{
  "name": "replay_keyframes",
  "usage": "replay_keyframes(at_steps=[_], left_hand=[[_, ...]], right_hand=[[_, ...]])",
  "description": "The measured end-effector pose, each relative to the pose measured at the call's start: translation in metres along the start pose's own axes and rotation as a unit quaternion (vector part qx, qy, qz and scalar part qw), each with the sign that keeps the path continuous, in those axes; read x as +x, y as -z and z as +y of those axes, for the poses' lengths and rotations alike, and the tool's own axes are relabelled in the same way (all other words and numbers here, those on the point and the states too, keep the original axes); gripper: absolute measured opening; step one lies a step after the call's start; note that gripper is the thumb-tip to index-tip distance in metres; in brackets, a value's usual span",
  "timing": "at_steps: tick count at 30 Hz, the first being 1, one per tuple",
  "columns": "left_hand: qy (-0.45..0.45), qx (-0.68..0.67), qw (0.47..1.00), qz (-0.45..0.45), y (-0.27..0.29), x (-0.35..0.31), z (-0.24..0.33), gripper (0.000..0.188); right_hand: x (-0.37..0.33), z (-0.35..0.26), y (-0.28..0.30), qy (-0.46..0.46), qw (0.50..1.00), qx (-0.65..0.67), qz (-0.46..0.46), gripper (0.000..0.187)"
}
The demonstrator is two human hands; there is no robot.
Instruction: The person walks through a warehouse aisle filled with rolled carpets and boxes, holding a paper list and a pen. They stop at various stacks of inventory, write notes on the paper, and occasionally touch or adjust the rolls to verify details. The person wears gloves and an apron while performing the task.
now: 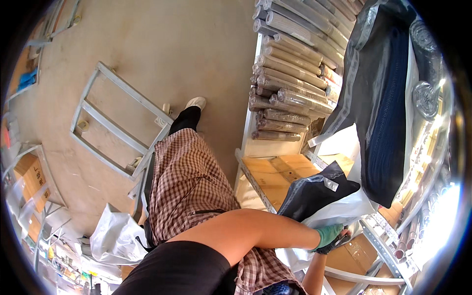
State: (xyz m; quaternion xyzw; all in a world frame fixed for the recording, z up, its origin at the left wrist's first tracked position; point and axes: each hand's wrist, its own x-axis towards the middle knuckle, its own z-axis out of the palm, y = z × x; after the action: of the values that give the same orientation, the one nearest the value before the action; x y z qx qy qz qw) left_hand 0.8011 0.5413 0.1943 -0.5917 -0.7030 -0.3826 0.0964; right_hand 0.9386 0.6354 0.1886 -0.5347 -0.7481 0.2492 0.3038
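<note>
meeting below and to the right of the wooden board [275, 179], the left hand [328, 234] in a teal glove and the right hand [334, 245] in a dark one overlap beside the white plastic sheet [350, 208]. their fingers look curled, but i cannot tell whether either grips the sheet. the black plastic bag [314, 196] lies over that sheet, covering the board's lower right corner in this view. both should be light, limp and rather slippery, easily creased, so a doubled edge or the bag's clear-striped border would give the surest hold. to the board's upper right, the long dark bag [366, 73] with a navy ribbed roll [393, 108] inside looks heavier and would want support along its length. the left arm crosses the body, elbow bent, forearm nearly level below the board; the right forearm rises steeply from the lower edge.
</note>
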Motion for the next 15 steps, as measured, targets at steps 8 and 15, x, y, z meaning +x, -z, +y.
replay_keyframes(at_steps=[8,15], left_hand=[[-0.047,-0.039,0.997,-0.055,0.005,-0.013,0.029,0.028],[-0.095,-0.050,0.985,-0.137,0.000,-0.030,0.042,0.028]], right_hand=[[-0.014,0.002,0.010,-0.031,0.983,0.171,-0.060,0.052],[-0.043,-0.022,-0.002,-0.082,0.951,0.298,-0.025,0.045]])
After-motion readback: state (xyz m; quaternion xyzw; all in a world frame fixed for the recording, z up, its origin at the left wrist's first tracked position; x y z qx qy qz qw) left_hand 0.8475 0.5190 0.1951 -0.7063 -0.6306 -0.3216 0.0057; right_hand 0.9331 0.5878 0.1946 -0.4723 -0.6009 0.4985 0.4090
